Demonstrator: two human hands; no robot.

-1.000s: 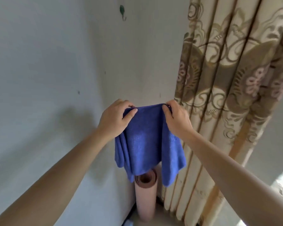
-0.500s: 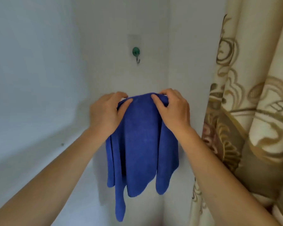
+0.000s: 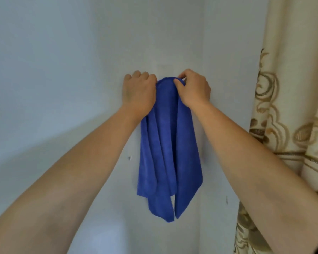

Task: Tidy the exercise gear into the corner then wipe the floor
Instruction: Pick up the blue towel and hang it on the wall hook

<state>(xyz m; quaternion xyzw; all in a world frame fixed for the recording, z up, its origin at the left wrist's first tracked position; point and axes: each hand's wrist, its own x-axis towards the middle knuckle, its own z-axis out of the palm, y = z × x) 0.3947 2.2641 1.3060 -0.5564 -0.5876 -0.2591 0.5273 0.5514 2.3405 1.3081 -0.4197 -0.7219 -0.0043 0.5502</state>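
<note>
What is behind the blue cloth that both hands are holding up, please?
The pale wall shows around the blue cloth. The left hand and right hand grip its top edge; whatever lies behind there is covered.

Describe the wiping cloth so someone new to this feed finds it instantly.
Find the white wall corner left of the patterned cream curtain. There the left hand and right hand hold the top of the blue cloth. It is the only vivid colour here, draping in long soft folds against the pale wall.
</note>
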